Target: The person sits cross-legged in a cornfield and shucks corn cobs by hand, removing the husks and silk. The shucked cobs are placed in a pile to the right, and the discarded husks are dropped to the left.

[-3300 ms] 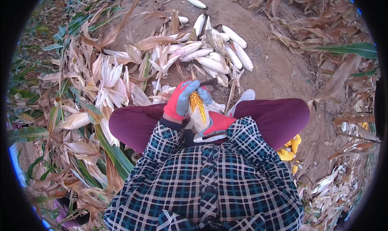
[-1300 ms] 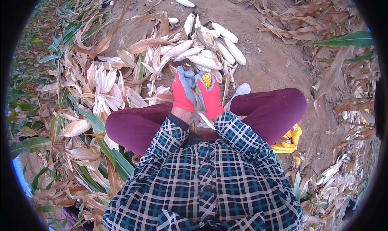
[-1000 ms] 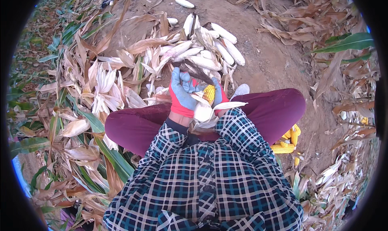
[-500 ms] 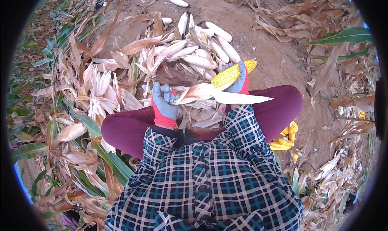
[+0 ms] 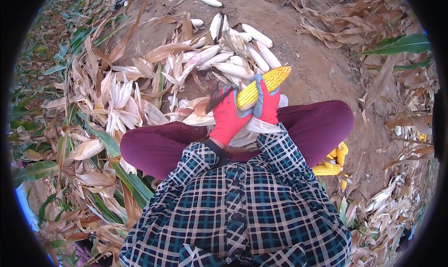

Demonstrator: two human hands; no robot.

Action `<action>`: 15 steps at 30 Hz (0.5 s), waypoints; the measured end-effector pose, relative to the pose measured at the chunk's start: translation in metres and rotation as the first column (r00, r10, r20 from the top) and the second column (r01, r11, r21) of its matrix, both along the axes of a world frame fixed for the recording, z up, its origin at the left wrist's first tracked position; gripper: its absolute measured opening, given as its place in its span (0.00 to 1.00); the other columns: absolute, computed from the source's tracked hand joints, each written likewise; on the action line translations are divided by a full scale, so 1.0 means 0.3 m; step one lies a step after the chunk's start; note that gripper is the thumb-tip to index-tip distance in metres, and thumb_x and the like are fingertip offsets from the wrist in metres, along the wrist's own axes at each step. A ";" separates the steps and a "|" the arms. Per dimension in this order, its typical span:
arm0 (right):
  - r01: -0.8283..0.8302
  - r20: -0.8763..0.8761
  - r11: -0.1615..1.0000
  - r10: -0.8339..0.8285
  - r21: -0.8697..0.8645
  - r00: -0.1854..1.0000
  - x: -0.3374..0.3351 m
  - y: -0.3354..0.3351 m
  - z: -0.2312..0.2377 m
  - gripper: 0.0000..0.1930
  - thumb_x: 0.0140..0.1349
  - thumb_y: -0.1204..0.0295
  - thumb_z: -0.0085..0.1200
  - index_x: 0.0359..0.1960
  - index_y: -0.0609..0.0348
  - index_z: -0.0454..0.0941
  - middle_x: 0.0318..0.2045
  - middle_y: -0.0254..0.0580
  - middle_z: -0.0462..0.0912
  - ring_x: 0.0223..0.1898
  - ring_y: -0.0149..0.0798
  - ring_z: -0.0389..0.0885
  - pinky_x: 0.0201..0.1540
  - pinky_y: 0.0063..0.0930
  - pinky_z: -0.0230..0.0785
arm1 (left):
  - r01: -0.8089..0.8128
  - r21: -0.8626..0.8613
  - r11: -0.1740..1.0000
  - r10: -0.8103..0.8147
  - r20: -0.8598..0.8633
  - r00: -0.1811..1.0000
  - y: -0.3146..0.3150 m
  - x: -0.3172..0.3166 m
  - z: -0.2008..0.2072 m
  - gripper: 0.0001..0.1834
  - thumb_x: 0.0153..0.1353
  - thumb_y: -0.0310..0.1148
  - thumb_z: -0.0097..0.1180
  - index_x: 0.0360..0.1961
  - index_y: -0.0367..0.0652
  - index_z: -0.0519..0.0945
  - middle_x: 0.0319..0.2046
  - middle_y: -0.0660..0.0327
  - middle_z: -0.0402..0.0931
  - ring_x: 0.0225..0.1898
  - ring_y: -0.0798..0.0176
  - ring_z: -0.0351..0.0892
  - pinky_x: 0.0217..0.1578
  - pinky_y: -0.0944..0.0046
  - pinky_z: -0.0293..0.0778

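A yellow ear of corn [image 5: 262,87] slants up and to the right between my gloved hands, its kernels bare along most of the visible length. My right hand [image 5: 269,101], in a red and grey glove, is wrapped around its middle. Against the lower end presses my left hand [image 5: 228,117], closed around the base; its fingers are partly hidden. Dark corn silk [image 5: 217,99] sticks out beside the left glove. Below both hands hangs a strip of pale husk [image 5: 262,126].
In front lies a heap of ears in pale husks [image 5: 233,70]. Dry husks [image 5: 122,106] and green leaves [image 5: 133,183] spread to the left. Husked yellow ears [image 5: 326,169] lie beside my right knee [image 5: 326,122], on brown soil [image 5: 322,75].
My left hand has moved right, from the husk's tip to the base of the ear. The long pale husk that stretched across my right leg now hangs below my hands.
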State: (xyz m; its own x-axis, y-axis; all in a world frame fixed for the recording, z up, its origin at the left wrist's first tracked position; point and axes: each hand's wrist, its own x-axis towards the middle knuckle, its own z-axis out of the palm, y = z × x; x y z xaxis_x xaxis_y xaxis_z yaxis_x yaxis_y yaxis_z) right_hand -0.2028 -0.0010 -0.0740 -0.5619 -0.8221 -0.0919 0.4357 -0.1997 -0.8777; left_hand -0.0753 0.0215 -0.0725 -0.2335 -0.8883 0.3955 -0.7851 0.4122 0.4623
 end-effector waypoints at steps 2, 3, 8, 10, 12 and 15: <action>-0.011 0.038 1.000 0.011 0.015 0.999 0.012 0.001 0.017 0.24 0.60 0.73 0.63 0.55 0.62 0.68 0.41 0.38 0.79 0.40 0.31 0.79 0.44 0.25 0.73 | -0.076 0.090 0.993 0.066 0.106 0.992 0.002 0.022 -0.076 0.40 0.44 0.42 0.70 0.58 0.39 0.69 0.54 0.45 0.72 0.56 0.43 0.72 0.52 0.52 0.72; -0.011 0.035 1.000 0.011 0.014 0.999 0.011 0.004 0.028 0.24 0.60 0.72 0.64 0.55 0.62 0.67 0.41 0.38 0.78 0.40 0.31 0.79 0.44 0.25 0.73 | -0.078 0.221 0.972 0.060 0.084 0.995 -0.014 0.039 -0.093 0.34 0.46 0.41 0.68 0.55 0.42 0.73 0.47 0.46 0.77 0.50 0.45 0.77 0.47 0.52 0.74; -0.102 -0.078 0.994 0.105 0.044 0.991 0.030 0.027 0.107 0.24 0.61 0.68 0.63 0.54 0.64 0.68 0.42 0.39 0.78 0.42 0.31 0.78 0.45 0.25 0.71 | 0.087 0.462 0.882 0.014 -0.211 0.977 0.035 0.084 -0.137 0.24 0.48 0.40 0.66 0.47 0.43 0.79 0.36 0.48 0.82 0.40 0.45 0.82 0.39 0.52 0.76; -0.130 -0.181 0.991 0.135 0.039 0.974 0.045 0.030 0.115 0.23 0.62 0.66 0.62 0.54 0.64 0.69 0.42 0.40 0.78 0.43 0.31 0.77 0.45 0.25 0.70 | 0.090 0.518 0.851 0.043 -0.239 0.970 0.053 0.074 -0.124 0.26 0.49 0.42 0.66 0.50 0.46 0.79 0.37 0.49 0.82 0.41 0.45 0.82 0.40 0.52 0.76; -0.144 -0.196 0.989 0.146 0.025 0.970 0.060 0.038 0.123 0.21 0.67 0.61 0.55 0.54 0.64 0.69 0.43 0.40 0.78 0.43 0.31 0.77 0.46 0.26 0.70 | 0.157 0.482 0.862 0.034 -0.364 0.931 0.057 0.074 -0.110 0.23 0.50 0.40 0.66 0.48 0.44 0.79 0.35 0.49 0.82 0.39 0.44 0.82 0.38 0.52 0.76; -0.167 -0.236 0.986 0.168 0.026 0.957 0.076 0.039 0.110 0.25 0.74 0.52 0.39 0.54 0.64 0.69 0.44 0.41 0.78 0.44 0.32 0.77 0.48 0.27 0.70 | 0.147 0.442 0.885 0.033 -0.374 0.927 0.063 0.080 -0.078 0.22 0.51 0.39 0.65 0.47 0.44 0.79 0.35 0.48 0.82 0.39 0.43 0.81 0.37 0.51 0.76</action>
State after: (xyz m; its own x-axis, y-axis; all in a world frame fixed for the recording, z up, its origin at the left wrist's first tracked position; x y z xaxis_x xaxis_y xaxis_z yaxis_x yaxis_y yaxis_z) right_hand -0.1801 0.0108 -0.0408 -0.4224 -0.9061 0.0221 0.2428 -0.1366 -0.9604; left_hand -0.0514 0.0403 -0.0958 -0.2103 -0.9775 0.0177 -0.5075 0.1246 0.8526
